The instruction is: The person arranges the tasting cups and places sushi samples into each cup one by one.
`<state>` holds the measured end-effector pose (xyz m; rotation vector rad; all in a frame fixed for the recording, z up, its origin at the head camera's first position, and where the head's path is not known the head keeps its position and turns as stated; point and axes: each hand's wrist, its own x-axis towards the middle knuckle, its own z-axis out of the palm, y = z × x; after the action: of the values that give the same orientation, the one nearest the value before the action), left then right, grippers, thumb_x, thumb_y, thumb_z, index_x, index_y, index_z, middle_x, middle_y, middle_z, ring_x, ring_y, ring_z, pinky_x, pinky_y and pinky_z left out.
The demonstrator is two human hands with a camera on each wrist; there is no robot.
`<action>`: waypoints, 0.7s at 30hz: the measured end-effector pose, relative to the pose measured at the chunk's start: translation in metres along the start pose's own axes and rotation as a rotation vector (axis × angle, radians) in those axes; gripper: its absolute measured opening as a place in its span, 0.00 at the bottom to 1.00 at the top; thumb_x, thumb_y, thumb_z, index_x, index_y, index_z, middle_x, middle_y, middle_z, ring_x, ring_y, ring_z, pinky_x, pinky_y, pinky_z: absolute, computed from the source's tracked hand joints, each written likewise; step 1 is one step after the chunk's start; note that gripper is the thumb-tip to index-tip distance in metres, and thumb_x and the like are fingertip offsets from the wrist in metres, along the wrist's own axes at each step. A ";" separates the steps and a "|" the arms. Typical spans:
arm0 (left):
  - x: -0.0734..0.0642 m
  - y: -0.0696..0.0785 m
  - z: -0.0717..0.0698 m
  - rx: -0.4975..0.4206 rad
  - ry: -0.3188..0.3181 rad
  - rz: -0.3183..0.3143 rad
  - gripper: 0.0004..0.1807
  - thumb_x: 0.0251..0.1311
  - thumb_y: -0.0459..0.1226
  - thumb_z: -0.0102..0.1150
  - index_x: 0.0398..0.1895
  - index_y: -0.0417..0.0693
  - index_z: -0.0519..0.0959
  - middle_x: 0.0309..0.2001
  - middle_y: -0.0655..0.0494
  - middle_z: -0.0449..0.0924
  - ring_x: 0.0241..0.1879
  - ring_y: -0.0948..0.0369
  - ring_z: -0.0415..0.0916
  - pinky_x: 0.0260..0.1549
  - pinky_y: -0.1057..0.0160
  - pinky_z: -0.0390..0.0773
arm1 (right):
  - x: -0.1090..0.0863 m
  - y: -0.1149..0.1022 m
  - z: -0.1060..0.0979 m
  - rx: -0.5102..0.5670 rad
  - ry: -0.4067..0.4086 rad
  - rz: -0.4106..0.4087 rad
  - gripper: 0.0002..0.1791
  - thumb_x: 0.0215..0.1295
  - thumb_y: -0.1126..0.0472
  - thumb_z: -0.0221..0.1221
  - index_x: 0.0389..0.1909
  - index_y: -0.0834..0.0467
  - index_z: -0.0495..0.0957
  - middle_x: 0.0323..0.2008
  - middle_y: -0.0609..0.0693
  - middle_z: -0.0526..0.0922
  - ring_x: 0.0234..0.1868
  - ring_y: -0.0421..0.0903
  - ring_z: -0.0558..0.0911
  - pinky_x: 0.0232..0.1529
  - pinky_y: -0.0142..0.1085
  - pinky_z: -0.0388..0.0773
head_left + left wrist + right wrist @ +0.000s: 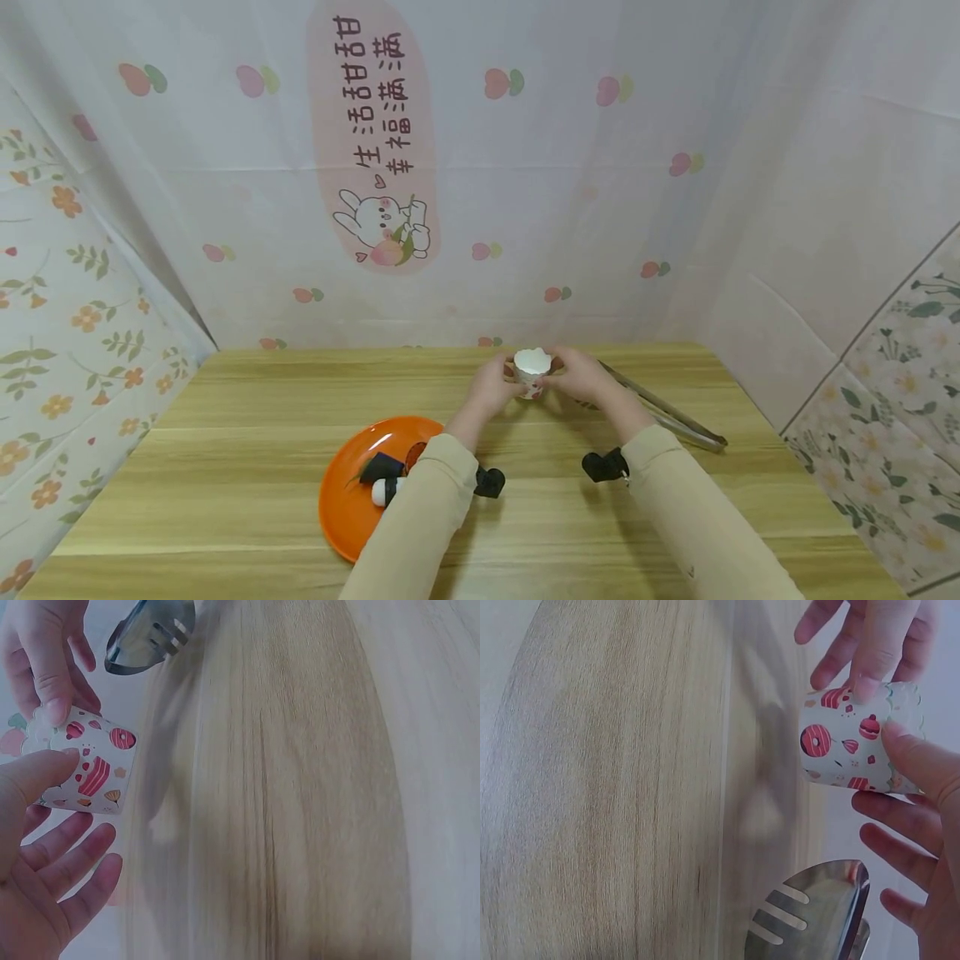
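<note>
Between my two hands is a white paper baking cup with a scalloped rim and red cake and donut prints. My left hand pinches its left side, the thumb on the printed wall and the other fingers spread behind. On the opposite side my right hand pinches it too, thumb near the rim, as the right wrist view shows of the cup. The cup's mouth faces up in the head view. Just right of my right hand lie metal tongs with slotted ends.
An orange plate stands at the left front, partly behind my left sleeve. On it are a white-and-black piece, a dark wedge and a reddish round piece. The wooden table ends at a printed curtain.
</note>
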<state>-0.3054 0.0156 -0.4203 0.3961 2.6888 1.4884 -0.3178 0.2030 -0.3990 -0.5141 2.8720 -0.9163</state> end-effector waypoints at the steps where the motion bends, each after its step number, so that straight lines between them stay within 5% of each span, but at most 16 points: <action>1: 0.000 0.000 -0.001 0.003 0.000 0.003 0.29 0.55 0.34 0.68 0.60 0.39 0.70 0.43 0.46 0.76 0.43 0.53 0.75 0.38 0.58 0.77 | 0.000 0.000 0.000 0.008 0.001 -0.001 0.34 0.61 0.52 0.65 0.65 0.61 0.68 0.43 0.54 0.81 0.46 0.53 0.79 0.46 0.50 0.76; 21: -0.009 0.007 -0.020 0.069 -0.060 0.041 0.28 0.57 0.40 0.68 0.60 0.45 0.70 0.45 0.50 0.76 0.42 0.55 0.75 0.36 0.58 0.78 | -0.011 -0.012 -0.007 0.058 0.030 -0.065 0.33 0.59 0.51 0.66 0.62 0.61 0.71 0.48 0.55 0.80 0.53 0.56 0.76 0.51 0.55 0.73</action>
<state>-0.2988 0.0003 -0.4039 0.4936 2.7065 1.3734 -0.3050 0.2014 -0.3865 -0.5962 2.8612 -1.0215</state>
